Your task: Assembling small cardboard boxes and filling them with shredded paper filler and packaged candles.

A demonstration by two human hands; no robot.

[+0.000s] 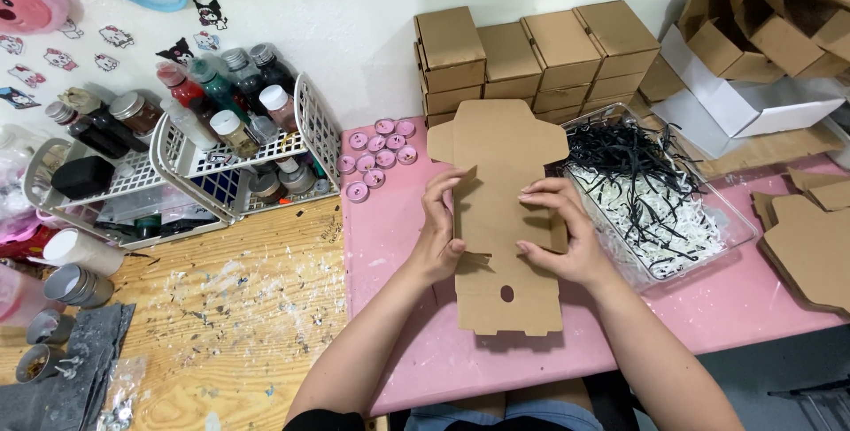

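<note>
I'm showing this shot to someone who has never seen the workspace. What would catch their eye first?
Most likely the flat brown cardboard box blank in the middle of the pink table, pressed by the left hand and right hand along its side folds. Behind it stands a row of stacked folded boxes by the wall, and to the right a clear tray of black and white shredded paper.
</note>
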